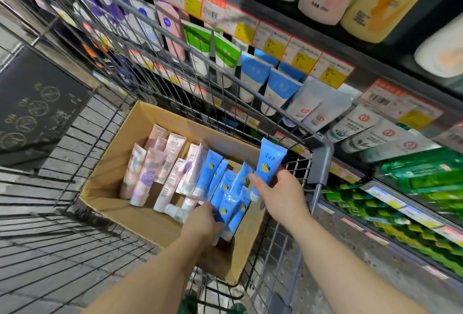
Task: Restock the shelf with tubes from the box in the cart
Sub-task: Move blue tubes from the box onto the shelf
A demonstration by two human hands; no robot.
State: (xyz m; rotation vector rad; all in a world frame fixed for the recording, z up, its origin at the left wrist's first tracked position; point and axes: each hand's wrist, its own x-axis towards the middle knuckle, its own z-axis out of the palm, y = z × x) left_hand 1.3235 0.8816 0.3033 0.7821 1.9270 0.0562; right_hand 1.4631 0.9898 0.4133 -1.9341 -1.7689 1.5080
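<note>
An open cardboard box (117, 163) sits in a wire shopping cart (75, 226). Inside lie several pink tubes (150, 173) on the left and several blue tubes (220, 178) on the right. My right hand (283, 196) grips one blue tube (268, 163) by its lower half and holds it upright above the box's right edge. My left hand (203, 221) reaches into the box and holds another blue tube (226, 207) near its cap end. The shelf (333, 73) beyond the cart carries matching blue tubes (278, 90).
The cart's rim and grey corner (320, 163) stand between the box and the shelf. Green, white and pink tubes fill the shelf row; large bottles (375, 3) stand above, green packs (426, 176) below. A dark sign (37, 103) lies at the left.
</note>
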